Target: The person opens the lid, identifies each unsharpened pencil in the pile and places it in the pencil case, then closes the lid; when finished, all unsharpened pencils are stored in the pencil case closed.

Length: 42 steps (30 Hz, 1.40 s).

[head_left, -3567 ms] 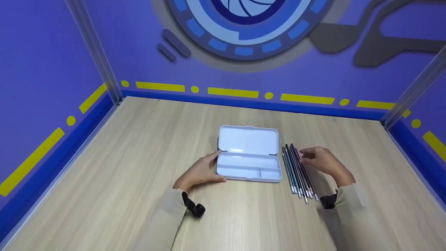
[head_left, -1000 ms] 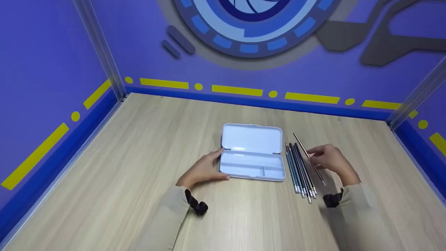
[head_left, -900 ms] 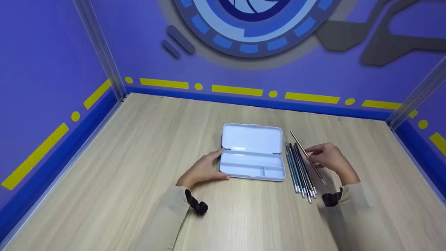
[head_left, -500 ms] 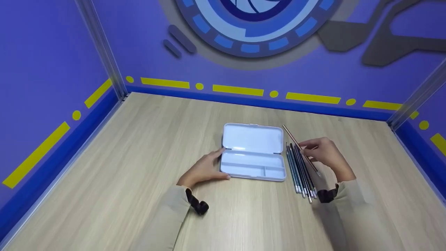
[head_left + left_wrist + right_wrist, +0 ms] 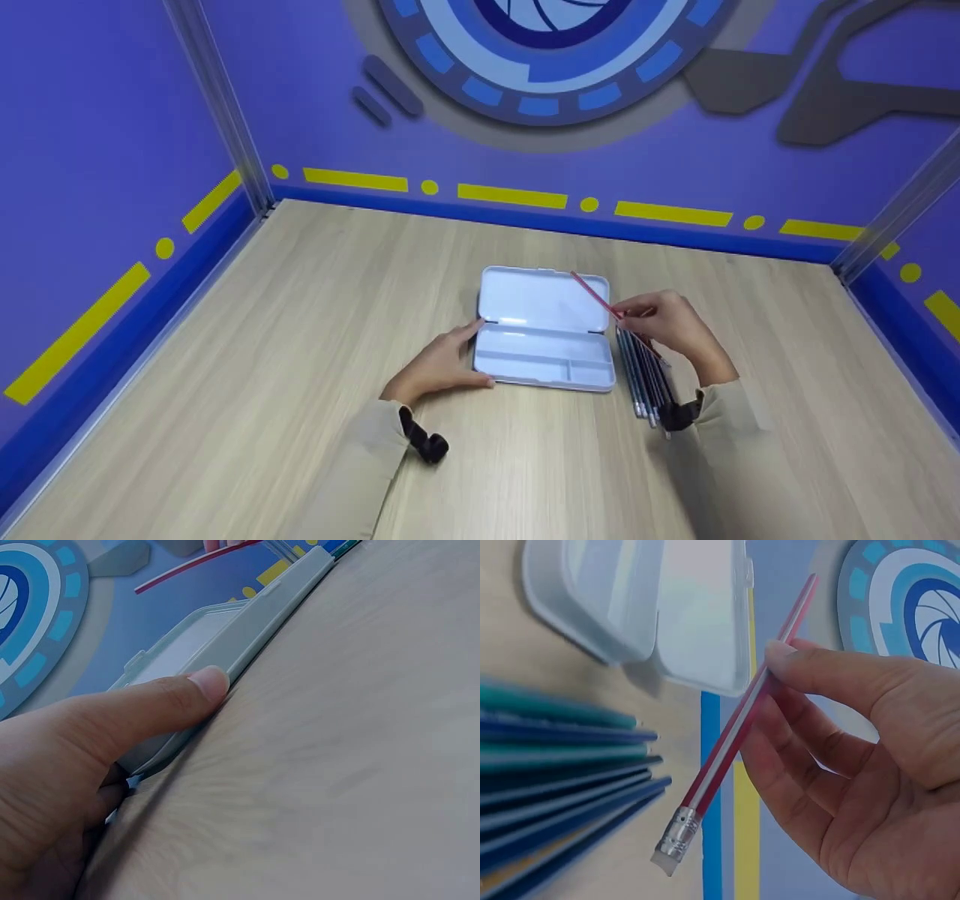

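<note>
A white pencil case lies open on the table, lid folded back, its compartments bare. My left hand holds the case's left end, thumb along the near edge and fingers at the left side. In the left wrist view the thumb presses the case wall. My right hand pinches a red pencil between thumb and fingers. The pencil has a silver ferrule and white eraser, and slants with its far end over the lid. Beneath that hand lies a row of dark and teal pencils, partly hidden.
The wooden table is bounded by blue panels at the back and sides. The loose pencils lie close along the case's right side, eraser ends toward me. Both wrists wear black straps.
My right hand has picked the red pencil from the right of the row and carried it left, over the other pencils to the case's lid. My left hand stays on the case.
</note>
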Motion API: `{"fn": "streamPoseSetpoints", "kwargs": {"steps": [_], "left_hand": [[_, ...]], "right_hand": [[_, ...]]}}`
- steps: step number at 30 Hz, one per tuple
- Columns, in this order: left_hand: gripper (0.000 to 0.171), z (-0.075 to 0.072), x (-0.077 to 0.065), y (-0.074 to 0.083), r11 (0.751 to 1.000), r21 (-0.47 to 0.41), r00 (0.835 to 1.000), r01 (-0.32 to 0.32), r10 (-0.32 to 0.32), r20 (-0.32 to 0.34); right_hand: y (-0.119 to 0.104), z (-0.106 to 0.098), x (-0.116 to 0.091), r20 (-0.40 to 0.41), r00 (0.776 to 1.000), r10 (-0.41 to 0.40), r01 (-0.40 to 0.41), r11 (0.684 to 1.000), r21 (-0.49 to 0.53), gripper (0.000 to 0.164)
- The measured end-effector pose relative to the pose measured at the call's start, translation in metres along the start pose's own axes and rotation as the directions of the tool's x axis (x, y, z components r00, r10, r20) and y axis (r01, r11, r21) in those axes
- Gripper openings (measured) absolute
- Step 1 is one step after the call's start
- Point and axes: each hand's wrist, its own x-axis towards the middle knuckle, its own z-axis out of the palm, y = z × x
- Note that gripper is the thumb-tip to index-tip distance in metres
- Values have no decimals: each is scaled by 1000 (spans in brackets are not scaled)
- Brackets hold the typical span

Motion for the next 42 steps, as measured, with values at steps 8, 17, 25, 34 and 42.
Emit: {"fn": "streamPoseSetpoints", "kwargs": {"steps": [8,17,25,34,42], "left_hand": [[105,0,0,0,1000,17,1000,-20,20,-5],[104,0,0,-1,1000,15,1000,-21,21,-9],[105,0,-1,1,1000,-2,1000,-7,7,-1],[105,0,-1,-1,1000,12,1000,14,-14,-7],[105,0,0,-1,1000,14,1000,9,-9,-3]], "right_hand": [[-12,12,8,0,997,-73,73,997,-27,22],[-25,26,19,50,991,-126,126,992,1,20],[-34,36,24,97,988,-117,114,993,35,20],[-40,47,28,110,984,-142,137,989,49,19],[-43,57,31,141,985,-95,91,995,36,20]]}}
